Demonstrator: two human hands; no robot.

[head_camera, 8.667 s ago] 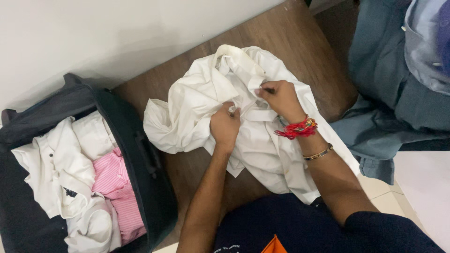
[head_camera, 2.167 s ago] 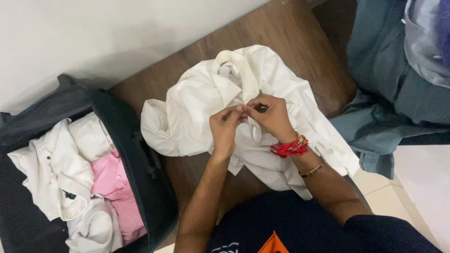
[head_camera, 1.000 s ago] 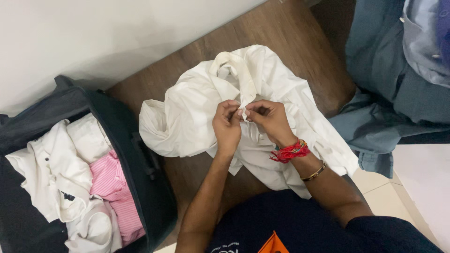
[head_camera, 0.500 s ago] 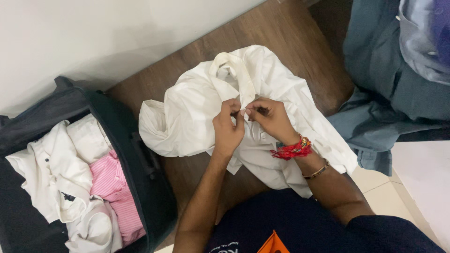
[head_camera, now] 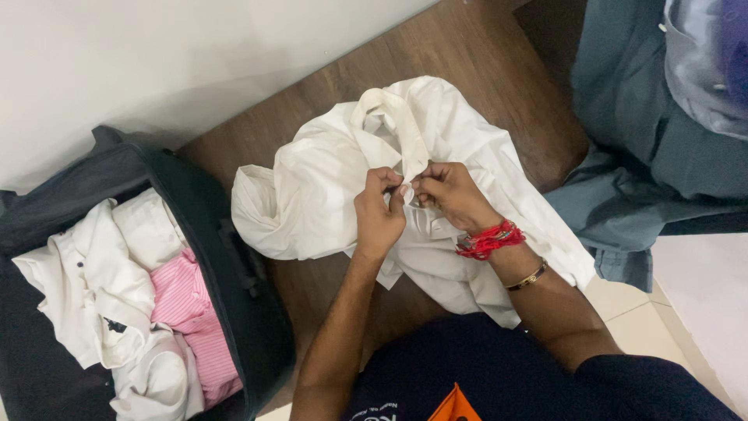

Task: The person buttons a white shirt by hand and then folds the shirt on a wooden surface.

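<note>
Left hand [head_camera: 379,212], right hand [head_camera: 452,195] — fingers pinching white shirt [head_camera: 327,179] placket.

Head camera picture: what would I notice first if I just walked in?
Probably the crumpled white shirt on the brown wooden table, with the left hand and right hand pinching its front together in the middle. Next, the open dark suitcase at left, holding a pink striped shirt.

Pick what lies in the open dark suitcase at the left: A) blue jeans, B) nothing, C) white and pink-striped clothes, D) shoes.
C: the suitcase holds crumpled white garments and a pink-striped shirt.
</note>
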